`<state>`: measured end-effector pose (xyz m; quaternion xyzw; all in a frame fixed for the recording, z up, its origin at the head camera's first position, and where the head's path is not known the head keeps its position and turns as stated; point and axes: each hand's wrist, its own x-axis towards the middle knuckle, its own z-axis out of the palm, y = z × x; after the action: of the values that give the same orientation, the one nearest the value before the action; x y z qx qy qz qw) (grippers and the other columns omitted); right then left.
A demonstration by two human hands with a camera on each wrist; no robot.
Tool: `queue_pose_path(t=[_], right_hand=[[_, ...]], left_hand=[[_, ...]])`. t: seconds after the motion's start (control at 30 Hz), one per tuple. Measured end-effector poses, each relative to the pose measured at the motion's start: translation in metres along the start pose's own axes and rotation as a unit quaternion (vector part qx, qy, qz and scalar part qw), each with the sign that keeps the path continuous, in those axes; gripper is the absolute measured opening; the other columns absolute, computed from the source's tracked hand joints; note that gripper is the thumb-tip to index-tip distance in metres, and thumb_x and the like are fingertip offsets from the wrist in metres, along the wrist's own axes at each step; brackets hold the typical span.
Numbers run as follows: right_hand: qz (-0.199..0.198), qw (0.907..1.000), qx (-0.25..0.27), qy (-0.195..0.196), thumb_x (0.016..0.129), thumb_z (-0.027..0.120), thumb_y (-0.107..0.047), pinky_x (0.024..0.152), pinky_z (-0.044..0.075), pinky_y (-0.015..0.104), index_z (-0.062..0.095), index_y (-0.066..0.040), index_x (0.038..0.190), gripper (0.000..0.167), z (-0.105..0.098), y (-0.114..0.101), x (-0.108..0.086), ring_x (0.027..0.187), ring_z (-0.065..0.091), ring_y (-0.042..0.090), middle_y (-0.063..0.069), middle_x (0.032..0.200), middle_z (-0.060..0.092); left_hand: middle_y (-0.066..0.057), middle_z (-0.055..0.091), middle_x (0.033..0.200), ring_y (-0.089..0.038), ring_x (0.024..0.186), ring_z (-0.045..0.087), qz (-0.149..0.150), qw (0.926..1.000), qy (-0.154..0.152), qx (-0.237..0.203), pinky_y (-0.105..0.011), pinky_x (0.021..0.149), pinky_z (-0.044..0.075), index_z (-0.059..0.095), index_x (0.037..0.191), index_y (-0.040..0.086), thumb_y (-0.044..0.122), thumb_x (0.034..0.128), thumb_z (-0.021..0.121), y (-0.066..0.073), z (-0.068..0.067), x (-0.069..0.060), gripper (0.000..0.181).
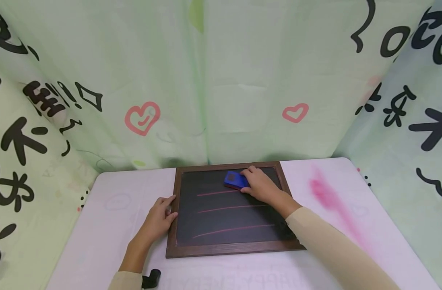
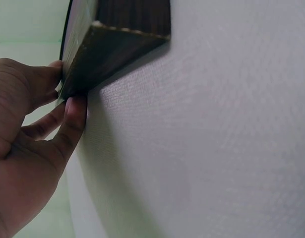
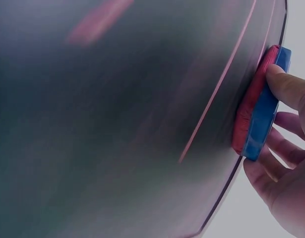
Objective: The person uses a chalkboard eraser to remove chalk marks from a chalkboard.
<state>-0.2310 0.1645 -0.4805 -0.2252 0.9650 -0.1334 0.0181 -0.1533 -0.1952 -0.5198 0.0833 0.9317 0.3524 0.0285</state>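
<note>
A small chalkboard (image 1: 224, 221) in a brown wooden frame lies on the table, with three pink chalk lines across its dark face. My left hand (image 1: 157, 221) holds the left side of the frame; in the left wrist view the thumb and fingertips meet the frame's edge (image 2: 127, 49). Near the board's top, my right hand (image 1: 261, 185) grips a blue eraser (image 1: 233, 179) between thumb and fingers. The eraser's red pad (image 3: 251, 104) faces the board in the right wrist view. It sits at the upper chalk line, whose right part is hidden or gone.
The white table (image 1: 134, 189) has a pink smear (image 1: 326, 193) to the right of the board. Pale green curtains (image 1: 239, 88) with black lettering and red hearts surround it at the back and sides. A black object (image 1: 153, 278) shows by the left wrist.
</note>
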Motion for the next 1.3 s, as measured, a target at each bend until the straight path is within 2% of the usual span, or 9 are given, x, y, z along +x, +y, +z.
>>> queue_pose_path(t=[0.33, 0.8, 1.03, 1.3], right_hand=[[-0.017, 0.9995, -0.006, -0.025, 0.094, 0.077, -0.032, 0.1, 0.052, 0.048, 0.059, 0.0, 0.138, 0.057, 0.01, -0.035, 0.026, 0.114, 0.06, 0.034, 0.019, 0.128, 0.059], [-0.034, 0.9987, 0.0, -0.039, 0.094, 0.076, -0.033, 0.102, 0.051, 0.046, 0.06, -0.004, 0.138, 0.055, 0.025, -0.08, 0.058, 0.117, 0.059, 0.034, 0.017, 0.131, 0.059], [-0.04, 0.998, -0.008, -0.049, 0.095, 0.075, -0.034, 0.104, 0.051, 0.045, 0.06, -0.008, 0.141, 0.054, 0.03, -0.099, 0.066, 0.121, 0.058, 0.032, 0.014, 0.135, 0.058], [-0.054, 0.9972, -0.011, -0.05, 0.096, 0.074, -0.033, 0.106, 0.05, 0.042, 0.06, -0.009, 0.142, 0.054, 0.036, -0.118, 0.066, 0.124, 0.059, 0.032, 0.012, 0.137, 0.059]], left_hand=[[-0.02, 0.056, 0.12, -0.018, 0.084, 0.053, -0.008, 1.0, -0.002, -0.001, -0.031, 0.072, 0.046, 0.051, 0.148, -0.004, 0.001, 0.0925, 0.073, 0.002, -0.001, -0.001, 0.06], [-0.02, 0.056, 0.117, -0.016, 0.082, 0.052, 0.002, 1.0, 0.007, -0.001, -0.029, 0.071, 0.046, 0.053, 0.146, -0.004, 0.001, 0.0914, 0.075, 0.0, -0.001, 0.001, 0.059], [-0.02, 0.056, 0.12, -0.017, 0.083, 0.053, -0.005, 1.0, -0.001, -0.007, -0.029, 0.071, 0.046, 0.052, 0.148, -0.003, 0.001, 0.0924, 0.074, 0.0, -0.001, 0.0, 0.06], [-0.02, 0.056, 0.12, -0.018, 0.084, 0.054, -0.007, 1.0, -0.002, -0.004, -0.03, 0.072, 0.047, 0.053, 0.147, -0.003, 0.002, 0.093, 0.073, 0.002, -0.001, 0.0, 0.058]])
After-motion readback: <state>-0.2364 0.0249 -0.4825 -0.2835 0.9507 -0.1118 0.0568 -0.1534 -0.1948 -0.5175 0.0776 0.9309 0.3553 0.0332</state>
